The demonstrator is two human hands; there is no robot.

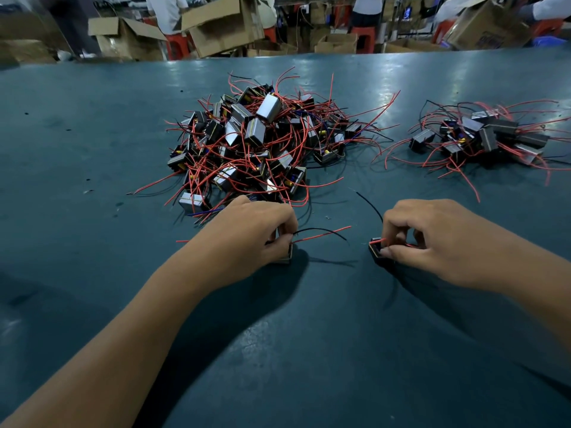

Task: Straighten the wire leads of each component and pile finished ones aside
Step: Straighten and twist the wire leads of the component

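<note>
Each hand is working its own component on the green table [92, 125]: the left hand [247, 233] is gripping one [285, 256] with red and black leads sticking out rightward, the right hand [432, 239] is pinching the red lead of another [377, 250]. Looks like mid-straightening (big tangled heap [256, 143] behind, smaller pile [482, 137] right). Next I'd guess: pull leads straight, toss it right.

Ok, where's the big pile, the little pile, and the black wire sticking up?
Big tangled pile of red-wired components [256, 143]: head view, on a silver block near its top.
Small pile of components [482, 134]: head view, on its dark middle blocks.
Thin black wire [369, 205]: head view, mid-length.
</note>
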